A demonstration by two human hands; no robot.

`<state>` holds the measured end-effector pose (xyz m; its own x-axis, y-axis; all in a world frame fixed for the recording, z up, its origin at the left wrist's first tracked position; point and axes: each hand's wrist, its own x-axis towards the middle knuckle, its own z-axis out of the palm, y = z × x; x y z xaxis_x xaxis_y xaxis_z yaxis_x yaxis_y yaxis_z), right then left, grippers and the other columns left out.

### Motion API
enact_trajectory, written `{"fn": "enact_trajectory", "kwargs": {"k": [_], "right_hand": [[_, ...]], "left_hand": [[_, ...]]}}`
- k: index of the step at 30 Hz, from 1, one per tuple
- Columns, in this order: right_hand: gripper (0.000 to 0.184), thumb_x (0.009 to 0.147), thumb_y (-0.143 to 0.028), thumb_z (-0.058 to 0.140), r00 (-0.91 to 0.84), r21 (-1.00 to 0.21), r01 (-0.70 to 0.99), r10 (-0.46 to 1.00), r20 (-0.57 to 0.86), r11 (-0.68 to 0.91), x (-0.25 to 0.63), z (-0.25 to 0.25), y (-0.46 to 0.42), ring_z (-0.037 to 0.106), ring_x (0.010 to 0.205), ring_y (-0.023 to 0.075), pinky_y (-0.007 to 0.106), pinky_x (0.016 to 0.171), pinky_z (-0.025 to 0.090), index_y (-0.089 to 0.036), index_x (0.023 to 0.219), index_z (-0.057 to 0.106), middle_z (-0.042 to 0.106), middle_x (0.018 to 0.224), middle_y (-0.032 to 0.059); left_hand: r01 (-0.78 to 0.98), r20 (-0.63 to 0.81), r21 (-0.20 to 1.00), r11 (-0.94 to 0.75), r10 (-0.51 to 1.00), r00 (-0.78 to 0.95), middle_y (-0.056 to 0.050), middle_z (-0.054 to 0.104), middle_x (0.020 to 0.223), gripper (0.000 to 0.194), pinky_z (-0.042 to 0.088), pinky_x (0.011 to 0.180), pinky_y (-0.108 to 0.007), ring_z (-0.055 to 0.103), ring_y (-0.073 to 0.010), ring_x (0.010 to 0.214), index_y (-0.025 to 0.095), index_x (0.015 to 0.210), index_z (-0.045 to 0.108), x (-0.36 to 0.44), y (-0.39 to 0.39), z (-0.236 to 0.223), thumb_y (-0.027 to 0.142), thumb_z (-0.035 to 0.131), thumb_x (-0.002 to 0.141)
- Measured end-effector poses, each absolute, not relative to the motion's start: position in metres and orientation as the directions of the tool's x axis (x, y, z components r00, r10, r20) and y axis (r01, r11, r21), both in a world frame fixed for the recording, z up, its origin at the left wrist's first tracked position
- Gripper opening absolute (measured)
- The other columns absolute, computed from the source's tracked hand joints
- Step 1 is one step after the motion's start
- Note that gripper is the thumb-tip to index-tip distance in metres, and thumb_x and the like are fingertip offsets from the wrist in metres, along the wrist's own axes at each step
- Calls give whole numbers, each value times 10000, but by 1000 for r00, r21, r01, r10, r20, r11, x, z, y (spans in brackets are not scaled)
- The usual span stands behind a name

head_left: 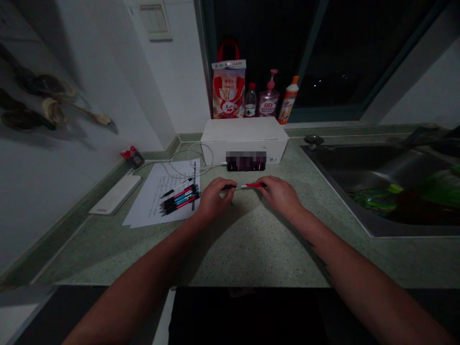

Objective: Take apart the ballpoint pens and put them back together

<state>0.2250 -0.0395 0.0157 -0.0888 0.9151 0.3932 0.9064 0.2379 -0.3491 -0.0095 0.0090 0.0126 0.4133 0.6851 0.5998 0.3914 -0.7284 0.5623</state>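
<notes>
Both the left hand and right hand are gripping opposite ends of a red-and-black pen at twelve o'clock, while several other pens are lying stacked on paper sheets at ten o'clock.

Home kitchen counter beneath a dark window

A stainless steel sink is set into the speckled green countertop at right. A pump bottle of soap and a bottle of household cleaner stand on the window ledge at top centre. Long-handled utensils hang on the wall at upper left, below a wall switch plate.
</notes>
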Motion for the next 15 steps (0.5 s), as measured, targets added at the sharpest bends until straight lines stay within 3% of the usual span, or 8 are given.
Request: {"fn": "enact_trajectory", "kwargs": {"k": [6,15], "right_hand": [[190,960,-249,580,-216,-350,872,911,351,341,218,17,-41,660,954,262,391,812,493,-237,1067,737,738,1016,84],[270,1002,-307,516,-232,-577,716,914,334,393,219,17,-39,649,928,227,375,844,492,-264,1134,748,700,985,80]], "left_hand": [[438,461,602,-668,739,492,-43,747,933,170,548,839,-327,688,-180,875,216,1014,747,-8,10,7,150,679,873],[442,326,711,-547,813,481,-45,787,1016,190,543,929,-356,709,-194,947,235,1021,775,-9,12,12,181,671,872]]}}
